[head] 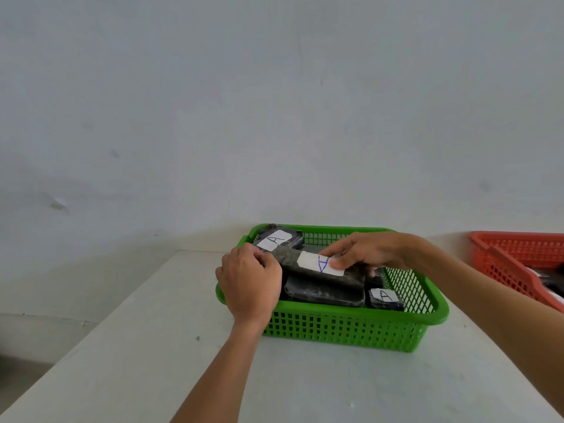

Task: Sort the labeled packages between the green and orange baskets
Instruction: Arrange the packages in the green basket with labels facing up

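A green basket (351, 329) stands on the white table and holds several dark wrapped packages with white labels marked A. One long dark package (308, 268) with a blue A on its label lies across the top of the pile. My left hand (248, 283) grips its left end and my right hand (367, 251) grips its right end, fingers over the label. Another A package (279, 238) leans at the back left corner, and a small A package (385, 299) sits at the front right. An orange basket (503, 261) is at the far right, partly cut off.
The white table (152, 346) reaches its left edge near the frame's left side, with floor beyond it. A plain grey wall stands close behind both baskets. Something dark lies inside the orange basket.
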The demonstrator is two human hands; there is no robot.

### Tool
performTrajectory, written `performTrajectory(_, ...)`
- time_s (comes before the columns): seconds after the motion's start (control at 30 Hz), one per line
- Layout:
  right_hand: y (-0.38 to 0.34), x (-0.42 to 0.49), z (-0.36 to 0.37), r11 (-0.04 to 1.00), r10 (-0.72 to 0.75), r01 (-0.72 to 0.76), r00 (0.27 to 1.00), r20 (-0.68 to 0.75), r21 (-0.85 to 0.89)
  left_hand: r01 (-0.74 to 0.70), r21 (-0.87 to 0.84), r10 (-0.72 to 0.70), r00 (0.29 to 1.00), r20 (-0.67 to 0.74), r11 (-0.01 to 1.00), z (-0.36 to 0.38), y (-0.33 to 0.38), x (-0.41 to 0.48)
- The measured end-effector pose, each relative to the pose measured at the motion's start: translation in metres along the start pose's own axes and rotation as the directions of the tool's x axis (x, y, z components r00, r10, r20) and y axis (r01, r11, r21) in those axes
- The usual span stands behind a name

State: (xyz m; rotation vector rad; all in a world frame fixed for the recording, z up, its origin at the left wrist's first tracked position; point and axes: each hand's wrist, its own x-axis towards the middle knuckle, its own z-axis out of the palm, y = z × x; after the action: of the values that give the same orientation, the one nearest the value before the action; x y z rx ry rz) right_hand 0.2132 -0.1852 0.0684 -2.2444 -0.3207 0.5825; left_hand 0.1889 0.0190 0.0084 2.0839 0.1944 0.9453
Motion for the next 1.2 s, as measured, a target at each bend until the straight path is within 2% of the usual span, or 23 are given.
performTrajectory(0.1, -0.006, -0.003, 0.003, 0.999, -0.022, 0.025, 0.998, 0.063, -0.039, -0.002, -0.02, 0.001, 1.0, -0.018, 1.0, -0.001, 0.001, 0.0)
performTrajectory(0.23, -0.015, -0.001, 0.012, 0.979, -0.024, 0.025, 1.0, 0.011, -0.202, 0.007, -0.031, -0.008, 1.0, -0.028, 0.999, 0.0, 0.003, 0.0)
performTrajectory(0.3, -0.016, 0.0, 0.012, 0.957, -0.1, 0.085, 0.994, -0.041, -0.277, 0.012, -0.025, -0.013, 1.0, -0.019, 1.0, -0.001, 0.002, 0.0)
performTrajectory(0.33, -0.013, 0.001, 0.009, 0.947, -0.147, 0.115, 0.985, -0.087, -0.3, 0.015, -0.022, -0.015, 1.0, -0.013, 1.0, -0.001, 0.001, 0.0)
performTrajectory(0.4, -0.001, 0.005, -0.003, 0.941, -0.204, 0.105, 0.935, -0.289, -0.323, 0.019, -0.013, -0.019, 1.0, -0.002, 1.0, -0.001, 0.001, 0.001)
performTrajectory(0.47, 0.021, 0.008, -0.02, 0.912, -0.202, -0.037, 0.828, -0.523, -0.41, 0.022, -0.001, -0.022, 1.0, 0.004, 1.0, -0.001, 0.001, 0.001)
performTrajectory(0.5, 0.034, 0.01, -0.026, 0.881, -0.174, -0.141, 0.791, -0.586, -0.452, 0.023, 0.005, -0.023, 1.0, 0.003, 1.0, 0.0, 0.001, 0.001)
performTrajectory(0.53, 0.046, 0.012, -0.03, 0.843, -0.129, -0.233, 0.788, -0.602, -0.485, 0.024, 0.01, -0.024, 1.0, 0.002, 1.0, 0.0, 0.001, 0.001)
performTrajectory(0.6, 0.065, 0.02, -0.032, 0.758, -0.032, -0.324, 0.849, -0.528, -0.567, 0.021, 0.014, -0.021, 1.0, -0.001, 1.0, 0.001, 0.0, 0.001)
performTrajectory(0.67, 0.07, 0.031, -0.03, 0.728, 0.045, -0.33, 0.898, -0.438, -0.601, 0.014, 0.014, -0.014, 1.0, 0.0, 1.0, 0.002, 0.0, 0.001)
performTrajectory(0.8, 0.066, 0.049, -0.028, 0.809, 0.174, -0.316, 0.934, -0.311, -0.496, 0.019, 0.025, -0.019, 1.0, -0.003, 0.999, 0.003, 0.0, 0.001)
performTrajectory(0.9, 0.071, 0.059, -0.021, 0.783, 0.149, -0.301, 0.94, -0.306, -0.545, 0.019, 0.028, -0.019, 1.0, -0.003, 0.999, 0.003, 0.0, 0.0)
performTrajectory(1.0, 0.075, 0.06, -0.017, 0.658, 0.074, -0.322, 0.927, -0.368, -0.681, 0.018, 0.039, -0.019, 1.0, 0.001, 0.999, 0.002, 0.001, 0.001)
performTrajectory(1.2, 0.06, 0.056, -0.018, 0.425, -0.023, -0.334, 0.925, -0.379, -0.841, 0.033, 0.046, -0.033, 0.999, 0.001, 0.998, 0.003, 0.002, 0.001)
